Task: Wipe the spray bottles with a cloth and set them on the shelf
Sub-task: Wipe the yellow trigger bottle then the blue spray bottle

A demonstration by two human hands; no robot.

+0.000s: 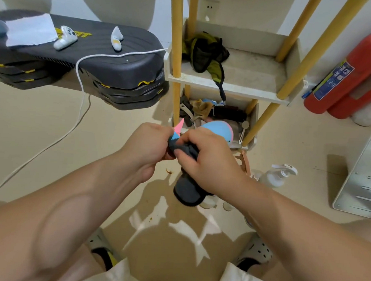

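Observation:
My left hand (147,146) grips a small blue and pink spray bottle (176,132); only its pink tip and a bit of blue show between my hands. My right hand (207,156) presses a dark grey cloth (187,189) around the bottle, and the cloth's loose end hangs below. The shelf (231,88) with yellow posts and white trays stands just behind my hands. A white spray bottle (277,175) lies on the floor to the right. Clear bottles (208,203) peek out under the cloth, mostly hidden.
A green-black bag (205,52) lies on the upper tray; the lower tray (252,122) is full of clutter, including a blue-pink round object (218,130). Left is a black step platform (95,51) with controllers and a white cable. Red fire extinguishers (345,73) and a grey metal rack (361,180) stand right.

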